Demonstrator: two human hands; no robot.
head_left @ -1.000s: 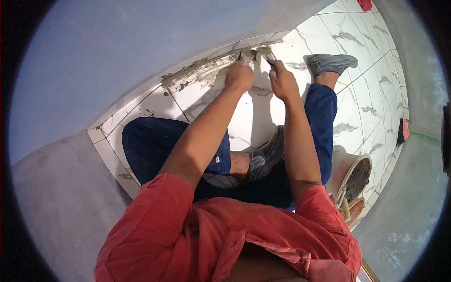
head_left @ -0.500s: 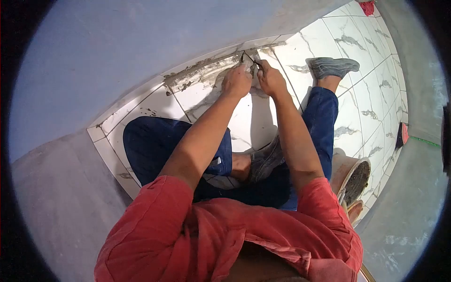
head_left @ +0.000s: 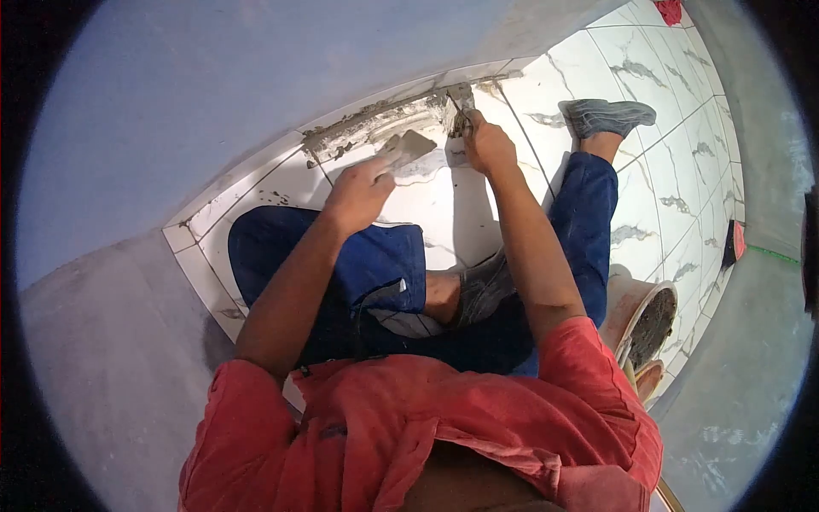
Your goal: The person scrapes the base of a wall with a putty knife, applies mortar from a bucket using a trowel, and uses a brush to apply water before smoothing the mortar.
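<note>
My left hand [head_left: 361, 194] is closed on a small flat grey piece [head_left: 411, 148], which looks like a scraper or a bit of tile, held over the white marbled floor tiles [head_left: 444, 226]. Near the wall's foot, my right hand [head_left: 489, 145] grips a trowel [head_left: 459, 109] with a thin bent neck. The trowel's blade is at a patch of grey mortar [head_left: 461, 92], partly hidden by mortar. Smeared mortar [head_left: 375, 128] runs along the wall edge to the left of it.
A bucket of grey mortar [head_left: 653, 324] lies tilted beside my right leg, with another round container [head_left: 649, 379] below it. My outstretched shoe [head_left: 607, 118] rests on the tiles. A red cloth [head_left: 669, 11] lies at the far corner, and a dark and red object [head_left: 734, 242] by the right wall.
My left hand has moved left and toward me, away from my right hand, and the flat grey piece now shows clearly. My right hand has barely moved.
</note>
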